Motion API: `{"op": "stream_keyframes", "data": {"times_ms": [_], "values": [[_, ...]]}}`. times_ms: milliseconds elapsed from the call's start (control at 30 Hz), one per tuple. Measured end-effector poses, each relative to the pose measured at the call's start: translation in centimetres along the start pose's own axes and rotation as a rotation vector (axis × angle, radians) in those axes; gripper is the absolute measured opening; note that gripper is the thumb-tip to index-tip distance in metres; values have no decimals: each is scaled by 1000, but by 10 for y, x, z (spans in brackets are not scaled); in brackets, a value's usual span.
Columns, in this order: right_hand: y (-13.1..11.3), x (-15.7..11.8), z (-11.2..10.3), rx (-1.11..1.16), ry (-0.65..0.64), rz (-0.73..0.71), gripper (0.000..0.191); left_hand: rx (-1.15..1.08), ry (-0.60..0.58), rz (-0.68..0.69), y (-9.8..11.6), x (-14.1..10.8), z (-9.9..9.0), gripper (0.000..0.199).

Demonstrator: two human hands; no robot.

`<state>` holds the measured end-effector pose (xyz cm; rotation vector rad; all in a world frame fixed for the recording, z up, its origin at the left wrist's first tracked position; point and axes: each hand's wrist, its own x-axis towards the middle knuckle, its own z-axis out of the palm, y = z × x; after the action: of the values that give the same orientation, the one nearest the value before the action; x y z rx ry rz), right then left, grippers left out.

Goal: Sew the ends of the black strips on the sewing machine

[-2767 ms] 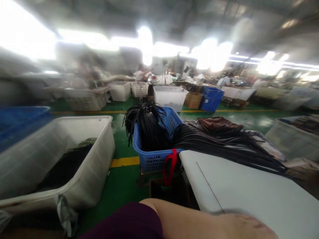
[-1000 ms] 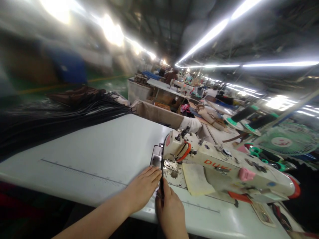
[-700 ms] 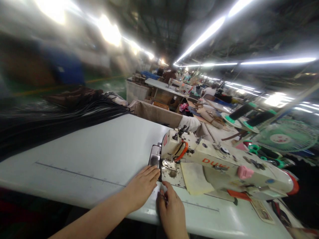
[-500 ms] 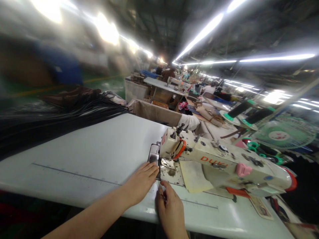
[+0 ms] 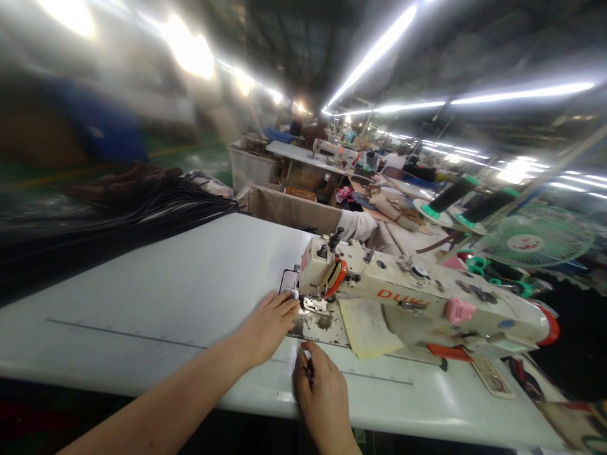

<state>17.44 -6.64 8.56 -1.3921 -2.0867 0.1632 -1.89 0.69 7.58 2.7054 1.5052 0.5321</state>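
Observation:
A white sewing machine (image 5: 403, 303) with red trim stands on the pale table (image 5: 165, 291). My left hand (image 5: 270, 322) lies flat, palm down, at the left of the needle area, with its fingertips beside the presser foot (image 5: 315, 306). Nearer the table's front edge, my right hand (image 5: 322, 392) is curled, thumb and fingers brought together around a small dark item that I cannot make out. A yellowish cloth (image 5: 367, 328) lies under the machine's arm.
Black strips (image 5: 118, 234) are heaped along the table's left edge. A fabric-lined bin (image 5: 294, 212) stands behind the table. At the right are thread cones (image 5: 450, 196) and a green fan (image 5: 526, 243). Other sewing stations stand farther back.
The view has shifted slightly, so the machine and table sit a little further left and higher. Both hands keep nearly the same pose beside the needle area.

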Motion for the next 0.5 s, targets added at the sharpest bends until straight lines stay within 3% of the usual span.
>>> {"op": "stream_keyframes", "data": {"times_ms": [267, 500], "values": [[2, -2, 1, 6, -25, 14, 32, -145, 3, -19, -7, 6, -2, 40], [-1, -2, 0, 19, 20, -10, 23, -413, 30, 0, -48, 50, -2, 34]]}}
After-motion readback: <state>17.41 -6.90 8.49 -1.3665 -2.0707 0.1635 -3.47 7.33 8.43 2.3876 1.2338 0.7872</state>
